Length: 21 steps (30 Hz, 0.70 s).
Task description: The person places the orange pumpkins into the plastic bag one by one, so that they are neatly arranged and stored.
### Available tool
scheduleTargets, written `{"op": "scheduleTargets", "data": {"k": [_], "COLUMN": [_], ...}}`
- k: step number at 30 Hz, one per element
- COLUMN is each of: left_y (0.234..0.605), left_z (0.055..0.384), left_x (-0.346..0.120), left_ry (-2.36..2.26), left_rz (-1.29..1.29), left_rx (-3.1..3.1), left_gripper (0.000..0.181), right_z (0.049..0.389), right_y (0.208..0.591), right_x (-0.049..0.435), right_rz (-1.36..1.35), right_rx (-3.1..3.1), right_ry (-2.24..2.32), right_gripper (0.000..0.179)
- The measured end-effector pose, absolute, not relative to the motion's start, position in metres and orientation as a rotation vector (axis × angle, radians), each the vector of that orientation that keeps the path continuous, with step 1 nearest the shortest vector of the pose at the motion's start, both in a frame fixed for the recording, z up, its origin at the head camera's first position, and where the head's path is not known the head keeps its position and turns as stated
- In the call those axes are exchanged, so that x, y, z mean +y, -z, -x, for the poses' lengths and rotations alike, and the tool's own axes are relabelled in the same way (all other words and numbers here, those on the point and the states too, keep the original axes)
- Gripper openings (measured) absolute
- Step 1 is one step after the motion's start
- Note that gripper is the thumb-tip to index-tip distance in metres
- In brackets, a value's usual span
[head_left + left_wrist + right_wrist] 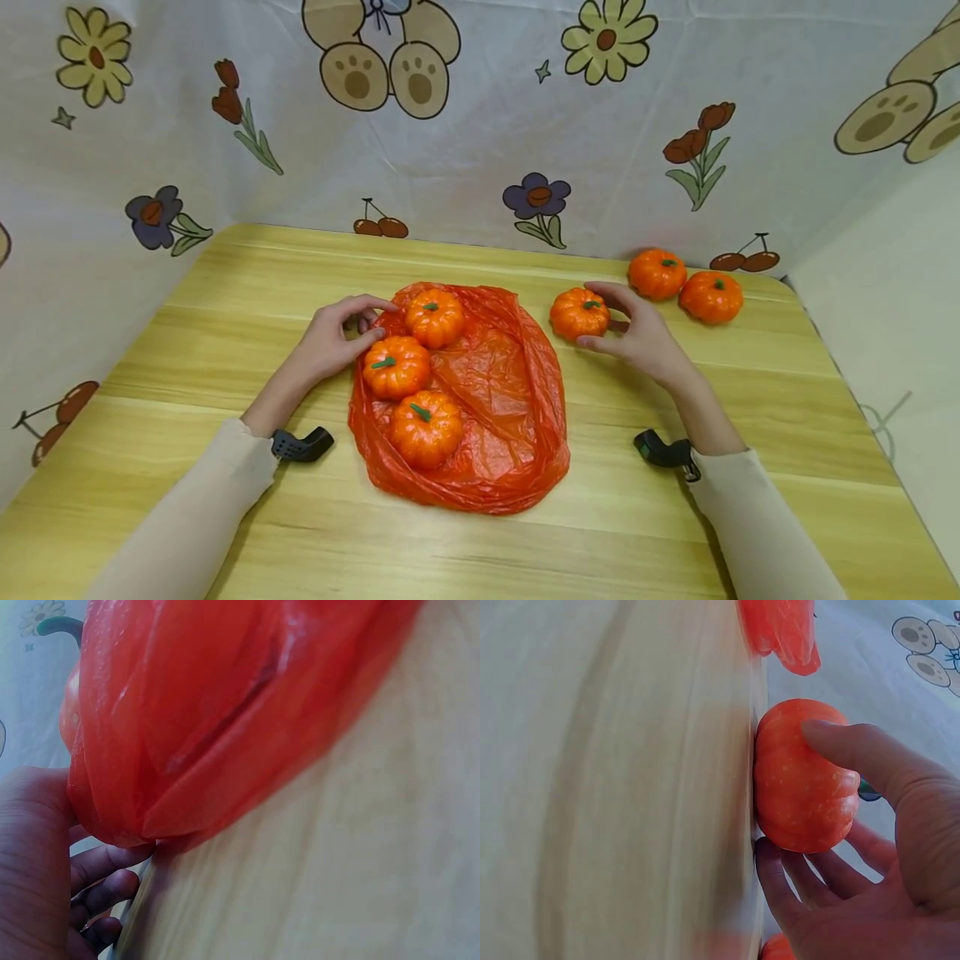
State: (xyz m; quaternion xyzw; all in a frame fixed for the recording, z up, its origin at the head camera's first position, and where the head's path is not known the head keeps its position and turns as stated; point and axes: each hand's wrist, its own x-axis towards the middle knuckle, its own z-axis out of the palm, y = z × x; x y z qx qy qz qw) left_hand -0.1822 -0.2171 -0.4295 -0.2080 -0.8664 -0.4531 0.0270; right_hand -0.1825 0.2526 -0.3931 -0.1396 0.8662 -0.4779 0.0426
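A red plastic bag lies spread on the table with its mouth facing up. Three small orange pumpkins, among them the nearest one, sit along its left side. My left hand holds the bag's left edge between thumb and fingers; in the left wrist view the bag bulges over the fingers. To the right of the bag, my right hand grips another pumpkin, thumb on the near side and fingers on the far side. In the right wrist view this pumpkin is low at the tabletop.
Two more pumpkins, one farther back and one to its right, sit at the table's back right. Behind the wooden table hangs a pale cloth printed with flowers, cherries and bear paws.
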Motion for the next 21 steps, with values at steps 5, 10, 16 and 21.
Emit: {"op": "scheduleTargets", "data": {"k": [5, 10, 16, 21], "left_y": [0.4296, 0.4288, 0.4282, 0.4281], "left_z": [0.182, 0.1835, 0.1823, 0.1814], "left_x": [-0.2177, -0.2175, -0.2168, -0.2162], "left_ry": [1.399, 1.394, 1.408, 1.413], "left_rz": [0.643, 0.64, 0.65, 0.657], "left_rx": [-2.675, -2.682, -2.675, -2.669], "left_gripper": [0.033, 0.034, 0.034, 0.035], "right_z": [0.1831, 0.1835, 0.1826, 0.1814], "right_y": [0.3934, 0.3935, 0.3934, 0.3906], "right_x": [0.2521, 0.2531, 0.2529, 0.2516], "right_rz": [0.436, 0.437, 0.417, 0.398], "right_rx": [2.646, 2.657, 2.685, 2.713], "right_ry": [1.457, 1.451, 1.442, 1.467], "right_gripper": [0.081, 0.081, 0.079, 0.077]}}
